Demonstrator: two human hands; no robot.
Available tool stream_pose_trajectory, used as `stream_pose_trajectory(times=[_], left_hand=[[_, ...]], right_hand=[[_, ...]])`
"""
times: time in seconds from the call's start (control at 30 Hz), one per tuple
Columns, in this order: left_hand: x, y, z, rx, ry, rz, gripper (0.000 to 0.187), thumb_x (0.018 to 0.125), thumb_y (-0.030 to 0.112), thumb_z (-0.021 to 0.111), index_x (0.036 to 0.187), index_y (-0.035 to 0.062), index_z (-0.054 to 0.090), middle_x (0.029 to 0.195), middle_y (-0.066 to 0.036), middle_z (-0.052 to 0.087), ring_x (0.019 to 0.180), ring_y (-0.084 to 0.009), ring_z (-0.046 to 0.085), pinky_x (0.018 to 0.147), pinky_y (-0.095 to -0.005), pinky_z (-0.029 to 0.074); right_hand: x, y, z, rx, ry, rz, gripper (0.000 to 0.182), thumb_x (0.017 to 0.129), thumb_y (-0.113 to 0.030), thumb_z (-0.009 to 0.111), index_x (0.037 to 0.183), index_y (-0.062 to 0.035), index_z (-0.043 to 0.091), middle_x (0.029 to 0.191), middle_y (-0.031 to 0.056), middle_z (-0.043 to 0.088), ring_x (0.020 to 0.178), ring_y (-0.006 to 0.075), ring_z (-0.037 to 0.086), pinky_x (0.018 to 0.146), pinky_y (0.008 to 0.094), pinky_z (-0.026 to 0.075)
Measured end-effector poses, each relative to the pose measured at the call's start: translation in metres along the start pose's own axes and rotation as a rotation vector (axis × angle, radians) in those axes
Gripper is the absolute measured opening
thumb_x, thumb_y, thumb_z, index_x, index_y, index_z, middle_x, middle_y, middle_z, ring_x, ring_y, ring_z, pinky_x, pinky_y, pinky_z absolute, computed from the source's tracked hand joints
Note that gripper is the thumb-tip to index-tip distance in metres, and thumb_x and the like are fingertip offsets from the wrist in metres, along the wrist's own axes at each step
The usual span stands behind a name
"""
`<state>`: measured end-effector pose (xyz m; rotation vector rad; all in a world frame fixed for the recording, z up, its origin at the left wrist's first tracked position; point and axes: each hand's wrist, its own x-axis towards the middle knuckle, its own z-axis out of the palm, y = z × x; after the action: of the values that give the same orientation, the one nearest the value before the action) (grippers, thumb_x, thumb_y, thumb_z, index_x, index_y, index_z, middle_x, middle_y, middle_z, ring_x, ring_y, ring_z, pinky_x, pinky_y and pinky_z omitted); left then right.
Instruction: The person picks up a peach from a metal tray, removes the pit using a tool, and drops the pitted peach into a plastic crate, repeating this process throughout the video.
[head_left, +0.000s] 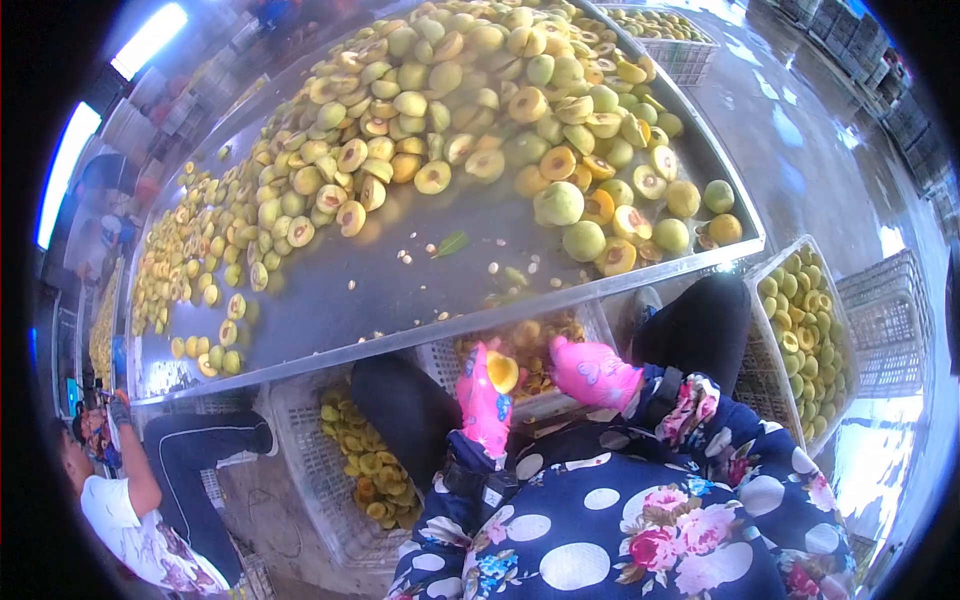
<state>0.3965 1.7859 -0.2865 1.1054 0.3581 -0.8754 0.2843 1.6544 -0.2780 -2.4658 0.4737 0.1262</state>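
My left hand (485,400), in a pink patterned glove, is closed around a yellow peach half (502,374), its hollow cut side showing. To its right, my right hand (592,375) wears a matching glove with the fingers curled in; whatever it holds, if anything, is hidden. Both hands are above a white plastic crate (600,325) between my knees, with fruit pieces (530,338) inside. In front of me a metal-rimmed table (400,285) bears a large heap of green-yellow peaches (410,102), many halved, some with stones showing.
A crate of halved fruit (370,465) stands left of my leg. At right is another full crate (800,345), beside a grey crate (885,310). A leaf (451,243) and loose kernels lie on the table. A co-worker (150,500) sits at far left.
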Motion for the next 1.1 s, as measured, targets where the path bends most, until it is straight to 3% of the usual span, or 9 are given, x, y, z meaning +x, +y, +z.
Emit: stream_pose_trajectory(times=[0.27, 0.4, 0.53, 0.63, 0.73, 0.83, 0.93, 1.03, 1.1], left_hand=[[-0.05, 0.098, -0.046, -0.37, -0.411, 0.001, 0.046, 0.092, 0.032, 0.039, 0.126, 0.0018, 0.045, 0.118, -0.018, 0.053, 0.102, -0.0333, 0.054, 0.084, -0.047, 0.048], [-0.072, 0.142, -0.14, -0.352, -0.082, 0.372, 0.043, 0.093, 0.03, 0.039, 0.126, 0.0026, 0.046, 0.113, -0.016, 0.055, 0.096, -0.0292, 0.056, 0.081, -0.0457, 0.049], [-0.045, 0.124, -0.273, -0.145, 0.522, 0.599, 0.033, 0.091, 0.028, 0.049, 0.113, 0.0044, 0.057, 0.101, -0.008, 0.058, 0.086, -0.0187, 0.057, 0.073, -0.0354, 0.049], [0.0, 0.072, -0.372, 0.567, 1.053, 0.735, 0.029, 0.087, 0.028, 0.055, 0.098, 0.0018, 0.06, 0.086, -0.012, 0.061, 0.076, -0.0243, 0.059, 0.065, -0.0368, 0.046], [0.051, 0.005, -0.433, 1.213, 1.217, 0.611, 0.026, 0.084, 0.024, 0.055, 0.094, 0.0002, 0.06, 0.085, -0.018, 0.062, 0.077, -0.0313, 0.059, 0.07, -0.0404, 0.047], [0.078, -0.057, -0.433, 1.627, 0.86, 0.357, 0.027, 0.083, 0.023, 0.053, 0.095, 0.0007, 0.062, 0.086, -0.02, 0.063, 0.08, -0.0356, 0.06, 0.076, -0.0445, 0.046], [0.117, -0.135, -0.508, 2.037, 0.059, -0.021, 0.03, 0.083, 0.026, 0.051, 0.1, 0.0034, 0.062, 0.09, -0.017, 0.063, 0.084, -0.034, 0.06, 0.078, -0.0439, 0.047], [0.115, -0.117, -0.484, 1.762, 0.158, -0.216, 0.029, 0.083, 0.026, 0.051, 0.102, 0.0061, 0.061, 0.089, -0.013, 0.065, 0.083, -0.0311, 0.062, 0.076, -0.0426, 0.048], [0.087, -0.057, -0.451, 1.876, -0.213, 0.205, 0.027, 0.085, 0.025, 0.05, 0.101, 0.0064, 0.061, 0.084, -0.011, 0.066, 0.076, -0.0277, 0.063, 0.07, -0.0415, 0.05]], right_hand=[[0.002, 0.058, 0.03, -0.094, -0.476, -0.074, 0.025, 0.081, -0.022, 0.051, 0.088, 0.0022, 0.051, 0.07, 0.0234, 0.059, 0.068, 0.0414, 0.058, 0.06, 0.0486, 0.046], [0.003, 0.022, 0.007, 0.033, -0.333, 0.282, 0.029, 0.08, -0.024, 0.051, 0.095, 0.0014, 0.051, 0.076, 0.024, 0.061, 0.073, 0.0393, 0.06, 0.064, 0.0481, 0.047], [-0.008, 0.034, 0.006, -0.132, -0.668, 0.169, 0.029, 0.081, -0.023, 0.05, 0.096, 0.0017, 0.05, 0.078, 0.0236, 0.061, 0.074, 0.04, 0.061, 0.064, 0.0488, 0.047], [-0.004, 0.03, 0.021, -0.085, -0.523, 0.211, 0.032, 0.081, -0.024, 0.05, 0.097, 0.0029, 0.049, 0.079, 0.0237, 0.061, 0.074, 0.0402, 0.061, 0.064, 0.049, 0.047], [-0.006, 0.022, 0.028, -0.171, -0.568, 0.252, 0.036, 0.08, -0.025, 0.05, 0.102, 0.0041, 0.048, 0.079, 0.0247, 0.061, 0.074, 0.0403, 0.061, 0.065, 0.0484, 0.047], [-0.015, 0.035, 0.037, -0.191, -0.649, 0.223, 0.039, 0.081, -0.025, 0.051, 0.105, 0.0051, 0.048, 0.078, 0.0258, 0.06, 0.076, 0.0396, 0.061, 0.066, 0.0469, 0.047], [-0.01, 0.026, 0.034, -0.066, -0.691, 0.359, 0.039, 0.081, -0.026, 0.052, 0.104, 0.0052, 0.048, 0.078, 0.0256, 0.06, 0.077, 0.0389, 0.061, 0.066, 0.0459, 0.047], [-0.013, 0.032, 0.035, -0.124, -0.659, 0.246, 0.039, 0.081, -0.027, 0.053, 0.103, 0.0043, 0.047, 0.076, 0.0246, 0.06, 0.071, 0.0363, 0.062, 0.061, 0.0435, 0.048], [-0.007, 0.023, 0.028, -0.023, -0.614, 0.384, 0.038, 0.081, -0.026, 0.054, 0.103, 0.0035, 0.046, 0.074, 0.0223, 0.06, 0.064, 0.0321, 0.062, 0.055, 0.0406, 0.048]])
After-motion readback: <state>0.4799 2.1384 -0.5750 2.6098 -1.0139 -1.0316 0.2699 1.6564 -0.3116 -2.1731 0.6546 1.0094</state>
